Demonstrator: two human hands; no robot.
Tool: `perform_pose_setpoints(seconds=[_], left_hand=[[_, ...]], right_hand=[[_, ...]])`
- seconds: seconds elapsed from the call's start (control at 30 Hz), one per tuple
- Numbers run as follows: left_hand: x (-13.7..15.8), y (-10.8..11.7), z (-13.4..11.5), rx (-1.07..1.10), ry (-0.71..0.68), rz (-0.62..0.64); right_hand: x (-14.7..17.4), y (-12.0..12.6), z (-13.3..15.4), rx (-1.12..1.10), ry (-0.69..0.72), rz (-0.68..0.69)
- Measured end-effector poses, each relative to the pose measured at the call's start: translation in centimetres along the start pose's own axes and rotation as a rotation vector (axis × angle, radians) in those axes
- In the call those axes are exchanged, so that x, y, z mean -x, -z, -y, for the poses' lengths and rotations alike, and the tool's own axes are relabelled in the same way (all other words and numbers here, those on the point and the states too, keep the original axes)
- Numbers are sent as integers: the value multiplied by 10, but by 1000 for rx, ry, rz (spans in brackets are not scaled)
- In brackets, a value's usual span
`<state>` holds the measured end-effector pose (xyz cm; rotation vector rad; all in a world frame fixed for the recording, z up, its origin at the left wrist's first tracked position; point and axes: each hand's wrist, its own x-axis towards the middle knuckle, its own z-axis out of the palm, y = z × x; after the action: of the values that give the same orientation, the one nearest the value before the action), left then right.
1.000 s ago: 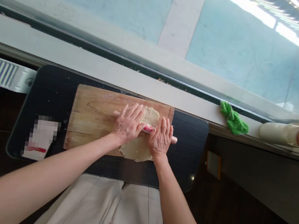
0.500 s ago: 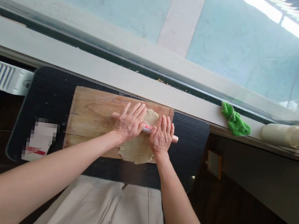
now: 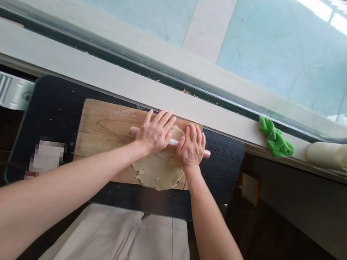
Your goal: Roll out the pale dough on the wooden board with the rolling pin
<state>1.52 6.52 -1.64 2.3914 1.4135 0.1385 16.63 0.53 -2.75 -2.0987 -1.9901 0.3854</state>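
On rolling pin [image 3: 173, 142], hands [image 3: 155, 133] palm-down

Single head-worn view from above, forward and down onto the rolling pin [image 3: 173, 142].

I judged it a home: white radiator [image 3: 3, 88] left of the black table [image 3: 221, 163], windowsill [image 3: 105, 71] beyond it, dough [image 3: 159, 172] on a board [image 3: 96, 137] atop it.

Rolling pin [image 3: 173, 142], ragged flattened dough [image 3: 159, 174] beneath
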Motion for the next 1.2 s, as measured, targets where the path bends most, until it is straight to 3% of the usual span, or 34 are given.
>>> perform_pose_setpoints(seconds=[0.07,0.13,0.27,0.33,0.5,0.57,0.63,0.73,0.8,0.9,0.97,1.07,1.2], left_hand=[[-23,2,3,-10,72,3],[-24,4,0,-7,95,0],[22,0,-9,25,-19,1],[30,0,-9,31,-57,14],[-29,4,6,24,80,33],[-37,5,6,41,110,13],[-19,7,2,84,52,-13],[38,15,1,205,-21,-62],[75,22,10,262,118,-183],[111,26,32,263,463,-327],[122,21,42,288,569,-209],[124,9,43,267,589,17],[120,9,35,206,602,66]], right_hand=[[-25,3,-4,31,-36,-25],[-25,5,-3,39,-49,-23],[29,2,2,11,17,16],[37,1,1,11,42,12],[-27,2,-5,45,-25,-41],[-31,3,-3,54,-49,-48],[-6,5,2,48,-23,-23],[54,8,7,24,46,22],[79,11,6,6,88,44],[77,13,-1,-31,107,49],[62,14,-5,-52,88,46],[45,15,-8,-72,51,55],[41,21,-8,-106,22,77]])
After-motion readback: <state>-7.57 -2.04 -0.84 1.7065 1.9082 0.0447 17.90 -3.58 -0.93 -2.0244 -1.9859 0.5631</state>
